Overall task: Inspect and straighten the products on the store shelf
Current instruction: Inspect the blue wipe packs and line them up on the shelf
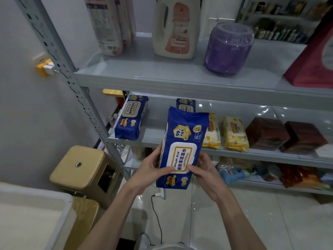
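Grey shelf [162, 82], three tiers in view, against a pale wall. At lower left a white bin [27, 213], and just beyond it a tan stool [79, 166].

On the top tier, left to right: tall pink packs [110, 27], a cream jug [174, 29], a purple jar [228, 49] and, at the right edge, a red bag [313, 65].

On the middle tier, at the right, two brown boxes [266, 133] side by side. Just left of them, two yellow packs [234, 134]. At the left end, a blue pack [130, 117] lying lengthwise. Further back, a rear pack [185, 105], also blue and partly hidden.

In front of the middle tier, off the shelf and in the air: the held pack [182, 147], blue, near upright with a slight tilt, label toward the camera. Round its lower left side, the left hand [149, 170], thumb across the front, fingers curled behind. Round its lower right side, the right hand [205, 170], thumb on the white flap, fingers wrapped behind.

Below, a black cable [156, 213] on the tiled floor.
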A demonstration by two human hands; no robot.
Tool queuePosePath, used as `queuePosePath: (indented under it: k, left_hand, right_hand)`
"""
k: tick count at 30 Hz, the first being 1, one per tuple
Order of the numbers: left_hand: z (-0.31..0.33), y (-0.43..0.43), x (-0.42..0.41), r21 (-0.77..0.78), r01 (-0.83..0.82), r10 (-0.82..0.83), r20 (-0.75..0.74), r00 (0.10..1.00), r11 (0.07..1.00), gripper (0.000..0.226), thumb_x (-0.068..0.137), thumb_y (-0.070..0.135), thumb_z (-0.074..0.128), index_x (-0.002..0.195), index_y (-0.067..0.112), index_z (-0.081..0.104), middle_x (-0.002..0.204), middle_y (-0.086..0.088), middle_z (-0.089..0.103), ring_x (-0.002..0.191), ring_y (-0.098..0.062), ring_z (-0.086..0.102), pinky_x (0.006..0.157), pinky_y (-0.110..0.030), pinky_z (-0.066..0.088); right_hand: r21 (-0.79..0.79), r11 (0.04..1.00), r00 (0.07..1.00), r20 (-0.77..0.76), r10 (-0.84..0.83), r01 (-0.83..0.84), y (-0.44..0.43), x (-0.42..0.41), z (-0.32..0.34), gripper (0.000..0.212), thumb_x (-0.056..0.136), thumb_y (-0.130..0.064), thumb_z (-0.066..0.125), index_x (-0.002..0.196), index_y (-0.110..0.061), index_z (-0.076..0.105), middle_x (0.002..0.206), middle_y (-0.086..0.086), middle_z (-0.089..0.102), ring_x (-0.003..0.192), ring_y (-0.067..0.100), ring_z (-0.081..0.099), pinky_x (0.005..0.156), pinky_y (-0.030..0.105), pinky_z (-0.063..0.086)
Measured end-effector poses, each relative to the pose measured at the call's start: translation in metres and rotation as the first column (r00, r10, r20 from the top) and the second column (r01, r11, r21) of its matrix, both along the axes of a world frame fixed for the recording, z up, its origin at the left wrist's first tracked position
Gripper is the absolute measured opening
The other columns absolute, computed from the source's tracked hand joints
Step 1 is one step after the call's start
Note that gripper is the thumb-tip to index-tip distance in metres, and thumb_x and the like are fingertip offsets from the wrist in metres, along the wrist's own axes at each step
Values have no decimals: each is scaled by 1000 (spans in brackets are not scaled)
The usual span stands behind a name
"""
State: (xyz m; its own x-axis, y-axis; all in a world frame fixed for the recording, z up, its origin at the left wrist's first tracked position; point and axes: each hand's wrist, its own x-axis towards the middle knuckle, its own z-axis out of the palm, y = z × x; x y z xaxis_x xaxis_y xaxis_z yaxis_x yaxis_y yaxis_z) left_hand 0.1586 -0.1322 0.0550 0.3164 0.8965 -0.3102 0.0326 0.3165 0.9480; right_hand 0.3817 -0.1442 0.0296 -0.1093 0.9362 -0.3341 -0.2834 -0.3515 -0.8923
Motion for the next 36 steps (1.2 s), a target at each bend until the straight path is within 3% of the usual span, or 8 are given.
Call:
queuePosePath:
  k: [5,9,12,16,20,23,28,36]
  left_hand:
    - [4,4,-2,-3,-20,20,2,1000,1000,67,83,22,80,141,38,50,124,6,71,115,-15,69,89,-38,60]
    - [7,7,-9,-38,-28,27,-7,1000,999,62,74,30,81,131,28,57,119,4,74,114,-16,69,96,-41,57]
    - [8,7,-13,-71,-30,32,24,999,997,60,74,29,81,129,23,58,118,3,75,113,-16,70,94,-36,56]
    - [7,4,-19,-115,-38,46,68,997,993,66,74,37,88,130,20,58,122,-1,74,116,-18,68,102,-42,51]
    - [11,2,-18,-122,-73,83,78,993,990,55,74,35,77,125,22,61,116,2,76,113,-17,70,101,-40,52]
    - [13,0,-17,-135,-88,100,84,991,987,50,77,39,73,124,23,63,113,3,77,108,-17,72,93,-36,55]
    - [7,-6,-27,-195,-50,80,145,986,979,59,82,31,74,138,29,54,122,-8,72,113,-28,71,94,-46,56]
    - [18,-6,-24,-194,-67,97,149,984,979,70,77,30,78,140,33,48,113,-2,76,106,-24,74,98,-51,56]
  right_hand:
    - [75,997,987,161,-21,9,-1,-9,7,66,70,-19,85,129,-20,55,122,-5,72,120,16,67,93,40,60]
    - [123,991,966,243,-88,59,-6,-24,14,69,66,-25,89,127,-27,55,122,-11,71,116,9,68,90,39,62]
    - [165,983,950,285,-128,82,-11,-32,20,65,71,-19,91,124,-31,56,124,-14,69,114,3,67,86,35,62]
    - [211,976,949,296,-110,47,-17,-36,27,64,77,-10,87,127,-33,54,131,-16,63,115,-6,63,81,25,62]
    - [222,975,957,275,-92,30,-20,-40,33,74,71,-22,87,132,-40,51,135,-17,60,121,4,64,82,37,64]
    - [201,976,961,241,-136,88,-19,-44,32,82,65,-32,87,137,-37,48,134,-16,61,119,8,66,80,39,65]
    - [71,984,974,149,-170,160,-19,-42,27,68,73,-36,81,134,-37,51,130,2,66,109,19,73,72,34,63]
    - [-9,989,987,63,-145,146,-22,-31,35,57,75,-38,75,128,-41,57,126,0,70,107,20,74,75,37,63]
